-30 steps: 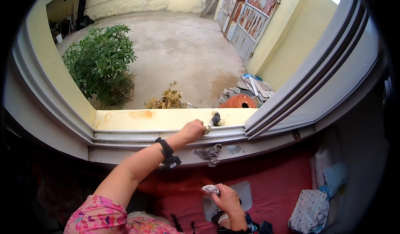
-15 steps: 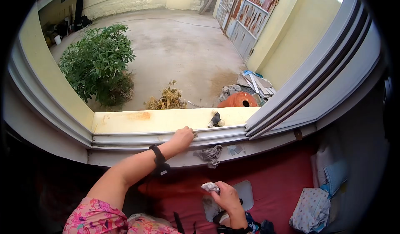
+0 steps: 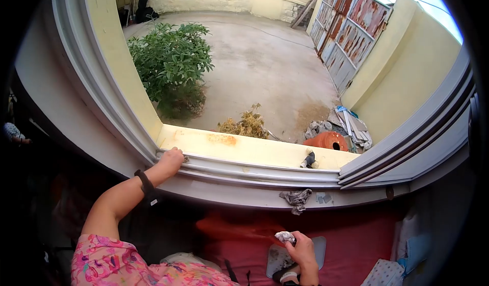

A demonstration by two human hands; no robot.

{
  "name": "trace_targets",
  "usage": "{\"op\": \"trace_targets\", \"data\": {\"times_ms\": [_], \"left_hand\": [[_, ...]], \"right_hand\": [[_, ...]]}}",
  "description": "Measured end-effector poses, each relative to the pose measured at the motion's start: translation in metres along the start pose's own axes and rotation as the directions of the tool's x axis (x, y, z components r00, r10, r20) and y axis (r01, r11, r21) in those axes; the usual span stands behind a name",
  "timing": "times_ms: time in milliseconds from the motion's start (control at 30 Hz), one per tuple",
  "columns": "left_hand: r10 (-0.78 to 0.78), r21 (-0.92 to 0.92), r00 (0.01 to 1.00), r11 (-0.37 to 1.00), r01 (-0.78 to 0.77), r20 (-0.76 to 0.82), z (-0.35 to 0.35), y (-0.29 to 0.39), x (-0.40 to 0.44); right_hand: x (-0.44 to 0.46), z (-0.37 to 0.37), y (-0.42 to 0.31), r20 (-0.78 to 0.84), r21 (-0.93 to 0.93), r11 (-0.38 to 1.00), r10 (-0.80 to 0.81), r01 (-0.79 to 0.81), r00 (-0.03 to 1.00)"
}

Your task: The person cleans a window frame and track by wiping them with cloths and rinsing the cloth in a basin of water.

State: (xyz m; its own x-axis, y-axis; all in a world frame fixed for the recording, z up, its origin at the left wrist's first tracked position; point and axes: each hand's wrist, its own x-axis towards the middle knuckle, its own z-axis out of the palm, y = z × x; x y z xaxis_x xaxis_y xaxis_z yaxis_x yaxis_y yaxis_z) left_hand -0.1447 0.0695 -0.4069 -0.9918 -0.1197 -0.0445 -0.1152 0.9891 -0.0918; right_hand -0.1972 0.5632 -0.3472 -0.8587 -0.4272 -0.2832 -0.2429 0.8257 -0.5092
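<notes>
Toward eight o'clock from the centre of the view, the left hand [image 3: 171, 161] is nearly closed at the window track [image 3: 244, 173], close to its left end; a small brownish bit [image 3: 186, 159] shows at its fingertips, too small to identify. At five o'clock, the right hand [image 3: 304, 250] is partly curled, pinching a crumpled whitish wad [image 3: 285, 237] between thumb and fingers, above a pale tray [image 3: 320, 250] on the red cover [image 3: 351, 235]. A grey rag [image 3: 296, 199] lies on the inner ledge [image 3: 247, 193], with small grey pieces [image 3: 323, 198] just beside it at three o'clock. Toward one o'clock from the rag, a black-and-cream object [image 3: 309, 160] rests on the yellow outer sill [image 3: 270, 154].
</notes>
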Motion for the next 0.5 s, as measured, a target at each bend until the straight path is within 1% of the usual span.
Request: {"op": "trace_targets", "data": {"times_ms": [33,67,133,167,233,267,333,367,433,467,500], "left_hand": [[-0.050,0.059,0.998,0.997,0.048,0.042,-0.001,-0.003,0.000],[-0.058,0.062,0.997,0.997,0.055,0.045,-0.001,-0.004,-0.002],[-0.214,0.068,0.976,0.975,0.211,0.039,0.000,-0.008,-0.003],[-0.219,0.071,0.975,0.974,0.216,0.040,-0.003,-0.011,-0.005],[-0.228,-0.137,0.973,0.966,0.220,-0.046,-0.010,-0.018,-0.010],[-0.232,-0.134,0.972,0.965,0.225,-0.044,-0.012,-0.021,-0.012],[-0.248,-0.409,0.966,0.891,0.197,-0.076,-0.017,-0.026,-0.011],[-0.252,-0.409,0.964,0.890,0.200,-0.078,-0.018,-0.027,-0.011],[-0.282,-0.614,0.959,0.758,0.222,-0.002,-0.019,-0.028,-0.009],[-0.287,-0.616,0.958,0.756,0.222,-0.006,-0.021,-0.026,-0.008],[-0.297,-0.716,0.954,0.656,0.239,0.046,-0.023,-0.024,-0.008]], "right_hand": [[-0.001,0.001,0.000,-0.009,-0.002,1.000,-0.017,0.017,1.000],[-0.003,0.002,0.001,-0.004,0.000,1.000,-0.024,0.024,1.000],[-0.004,0.004,0.001,-0.054,0.019,0.999,-0.046,0.047,0.997],[-0.004,0.005,0.001,-0.052,0.020,0.998,-0.051,0.052,0.997],[-0.006,0.007,-0.001,-0.061,0.017,0.996,-0.083,0.085,0.995],[-0.006,0.007,-0.003,-0.058,0.019,0.996,-0.087,0.088,0.994],[-0.006,0.007,-0.009,-0.036,-0.004,0.997,-0.079,0.078,0.996],[-0.005,0.007,-0.011,-0.035,-0.005,0.996,-0.084,0.084,0.996],[-0.005,0.006,-0.015,-0.022,-0.007,0.997,-0.078,0.078,0.997],[-0.004,0.005,-0.017,-0.023,-0.010,0.996,-0.083,0.083,0.996],[-0.003,0.004,-0.019,-0.011,-0.016,0.997,-0.072,0.072,0.997]]}}
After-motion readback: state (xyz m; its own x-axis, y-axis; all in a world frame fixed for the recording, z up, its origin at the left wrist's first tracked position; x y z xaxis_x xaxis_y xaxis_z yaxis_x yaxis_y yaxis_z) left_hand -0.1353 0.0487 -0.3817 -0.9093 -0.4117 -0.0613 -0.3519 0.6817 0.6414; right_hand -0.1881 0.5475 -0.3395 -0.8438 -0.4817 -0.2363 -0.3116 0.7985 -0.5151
